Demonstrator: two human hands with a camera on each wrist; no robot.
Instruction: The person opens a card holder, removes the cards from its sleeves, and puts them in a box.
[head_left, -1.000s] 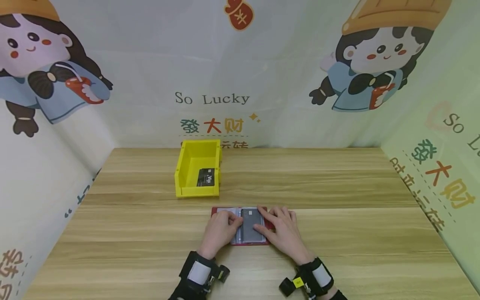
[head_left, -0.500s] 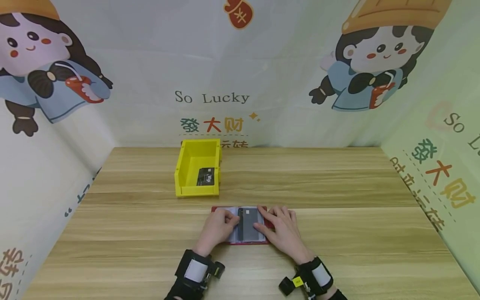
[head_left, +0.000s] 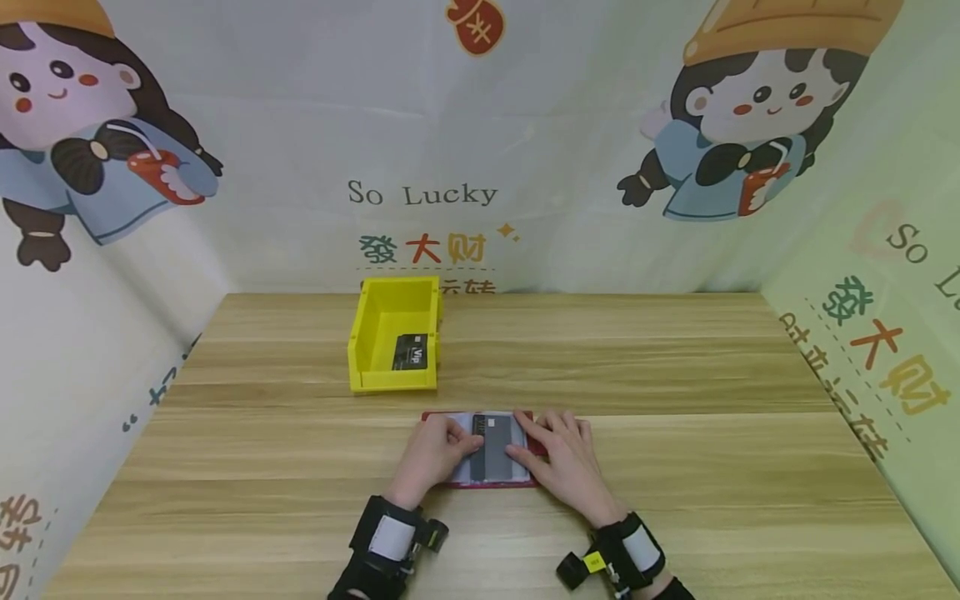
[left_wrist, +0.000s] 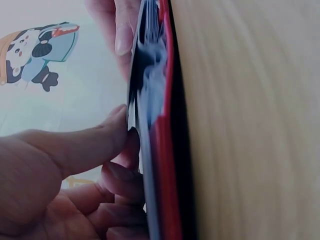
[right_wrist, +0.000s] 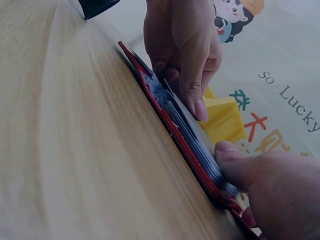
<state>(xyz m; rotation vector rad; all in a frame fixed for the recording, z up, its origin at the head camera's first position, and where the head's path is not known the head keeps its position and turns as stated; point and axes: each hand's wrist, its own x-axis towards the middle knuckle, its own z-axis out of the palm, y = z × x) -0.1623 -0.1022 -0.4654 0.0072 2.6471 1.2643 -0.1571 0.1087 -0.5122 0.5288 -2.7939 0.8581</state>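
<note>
A red card holder (head_left: 462,477) with clear plastic sleeves lies spread open on the table. A grey card (head_left: 492,450) is partly in the right-hand sleeve, its darker left strip outside the sleeve. My left hand (head_left: 431,454) pinches the card's left edge between thumb and forefinger; the left wrist view shows the thumb (left_wrist: 112,127) against it. My right hand (head_left: 562,462) rests on the holder's right side, fingers extended, thumb on the sleeve. In the right wrist view that thumb (right_wrist: 227,157) presses on the stacked sleeves (right_wrist: 192,137).
Behind the holder stands a yellow bin (head_left: 393,382) with a black "Vip" card (head_left: 410,352) inside. The wooden table (head_left: 675,358) stretches to both sides. A printed cloth (head_left: 570,167) hangs round its back and sides.
The grey card has slid left, and more of its dark strip shows outside the sleeve. My left hand shifted left with it, then its fingertips came slightly right. My right hand stays put.
</note>
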